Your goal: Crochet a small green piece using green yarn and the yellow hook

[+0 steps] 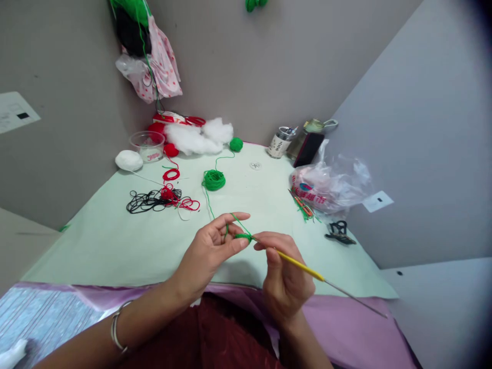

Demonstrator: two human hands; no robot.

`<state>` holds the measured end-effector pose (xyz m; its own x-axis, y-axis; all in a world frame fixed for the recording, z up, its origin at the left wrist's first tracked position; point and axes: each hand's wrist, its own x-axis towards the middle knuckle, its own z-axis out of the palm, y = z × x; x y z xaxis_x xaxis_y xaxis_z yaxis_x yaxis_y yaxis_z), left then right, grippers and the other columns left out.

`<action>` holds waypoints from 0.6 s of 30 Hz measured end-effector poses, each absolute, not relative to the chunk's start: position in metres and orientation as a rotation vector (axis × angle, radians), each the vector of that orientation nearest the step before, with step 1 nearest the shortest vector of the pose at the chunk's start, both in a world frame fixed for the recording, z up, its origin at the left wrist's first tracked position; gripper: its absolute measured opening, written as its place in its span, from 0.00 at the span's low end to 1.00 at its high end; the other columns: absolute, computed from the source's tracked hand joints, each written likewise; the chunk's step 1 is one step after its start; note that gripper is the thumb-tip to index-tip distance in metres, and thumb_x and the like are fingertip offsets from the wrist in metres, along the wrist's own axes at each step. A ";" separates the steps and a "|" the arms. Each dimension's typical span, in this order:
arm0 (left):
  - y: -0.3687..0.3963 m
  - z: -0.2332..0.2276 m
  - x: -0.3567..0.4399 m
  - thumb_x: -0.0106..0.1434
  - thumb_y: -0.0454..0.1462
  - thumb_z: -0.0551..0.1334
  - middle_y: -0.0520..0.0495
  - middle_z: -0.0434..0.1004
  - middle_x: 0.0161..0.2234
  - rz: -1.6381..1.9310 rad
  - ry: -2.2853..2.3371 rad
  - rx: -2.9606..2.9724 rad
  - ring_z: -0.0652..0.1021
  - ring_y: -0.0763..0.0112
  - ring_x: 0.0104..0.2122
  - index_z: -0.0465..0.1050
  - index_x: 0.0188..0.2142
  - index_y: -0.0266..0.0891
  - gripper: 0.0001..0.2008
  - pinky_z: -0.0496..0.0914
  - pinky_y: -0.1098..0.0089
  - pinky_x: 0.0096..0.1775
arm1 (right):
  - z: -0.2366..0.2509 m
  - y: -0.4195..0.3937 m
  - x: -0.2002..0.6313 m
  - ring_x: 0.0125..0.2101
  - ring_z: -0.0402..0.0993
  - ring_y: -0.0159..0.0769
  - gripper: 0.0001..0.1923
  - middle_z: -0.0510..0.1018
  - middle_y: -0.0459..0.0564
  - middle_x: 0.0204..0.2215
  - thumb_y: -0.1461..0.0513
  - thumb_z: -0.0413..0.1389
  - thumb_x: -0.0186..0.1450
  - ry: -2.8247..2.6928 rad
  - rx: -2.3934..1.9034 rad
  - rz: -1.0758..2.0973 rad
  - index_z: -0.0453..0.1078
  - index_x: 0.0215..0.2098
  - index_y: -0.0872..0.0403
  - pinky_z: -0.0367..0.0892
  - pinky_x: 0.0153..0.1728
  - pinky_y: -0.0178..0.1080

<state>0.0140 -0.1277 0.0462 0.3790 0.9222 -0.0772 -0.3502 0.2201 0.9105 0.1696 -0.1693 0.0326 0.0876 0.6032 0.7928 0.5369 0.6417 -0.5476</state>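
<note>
My left hand [215, 245] pinches a small piece of green crochet work [243, 236] between thumb and fingers. Green yarn runs over its raised index finger and around another finger. In my right hand [286, 274] is a crochet hook [302, 265] with a yellow handle, held like a pen; its thin metal end points down to the right. The hook's tip meets the green work at my left fingertips. A strand leads back from my left hand to a wound ball of green yarn [214, 180] on the table.
Black cord [148, 201] and red yarn [171, 175] lie tangled at left. White stuffing [192, 139], a clear tub [147, 147] and a smaller green ball [236, 144] stand behind. At right are a pen can [280, 143], a phone [308, 149], a plastic bag [326, 184], scissors [301, 203] and a black hair claw [340, 233].
</note>
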 end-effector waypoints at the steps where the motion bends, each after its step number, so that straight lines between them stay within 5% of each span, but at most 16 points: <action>1: -0.127 0.046 0.013 0.61 0.39 0.75 0.53 0.74 0.36 0.994 0.727 0.933 0.73 0.70 0.40 0.82 0.53 0.48 0.20 0.66 0.69 0.45 | 0.033 -0.170 0.170 0.37 0.81 0.36 0.14 0.83 0.49 0.38 0.71 0.52 0.74 -1.540 -0.984 0.101 0.75 0.49 0.51 0.77 0.38 0.40; 10: -0.125 0.052 0.010 0.61 0.39 0.75 0.51 0.76 0.37 0.980 0.720 0.912 0.73 0.68 0.43 0.84 0.49 0.47 0.15 0.65 0.70 0.47 | 0.038 -0.171 0.168 0.30 0.81 0.34 0.12 0.87 0.49 0.38 0.62 0.51 0.78 -1.153 -0.971 0.593 0.77 0.44 0.50 0.77 0.35 0.41; 18: -0.127 0.049 0.010 0.64 0.39 0.72 0.52 0.74 0.36 1.004 0.791 1.090 0.71 0.68 0.38 0.82 0.51 0.46 0.16 0.64 0.68 0.43 | 0.039 -0.174 0.171 0.33 0.78 0.33 0.13 0.84 0.46 0.37 0.66 0.52 0.77 -1.374 -1.037 0.423 0.79 0.45 0.48 0.74 0.36 0.38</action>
<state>0.0100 -0.1271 0.0489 0.3580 0.9330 -0.0376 -0.2557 0.1367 0.9570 0.1707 -0.1738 0.0391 0.2105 0.7782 0.5917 0.3106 0.5206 -0.7953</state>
